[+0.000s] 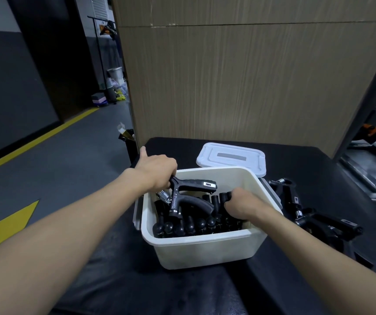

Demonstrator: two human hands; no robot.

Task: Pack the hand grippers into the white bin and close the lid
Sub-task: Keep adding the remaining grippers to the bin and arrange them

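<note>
gripping a hand gripper [193,185] over the white bin [205,238] rim, left hand [157,169]; right hand [243,205] grasps packed grippers [182,226]

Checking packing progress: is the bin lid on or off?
Off. The lid sits behind the white bin, whose top is open.

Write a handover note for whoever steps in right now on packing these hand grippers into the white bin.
Left hand: holds one hand gripper above the white bin, not yet set down.
Right hand: inside the bin, fingers curled over the packed grippers.
Done: a row of grippers stands in the bin.
Left to do: place the held one, pack the loose grippers lying on the table right of the bin, then fit the lid, which lies behind the bin.
</note>
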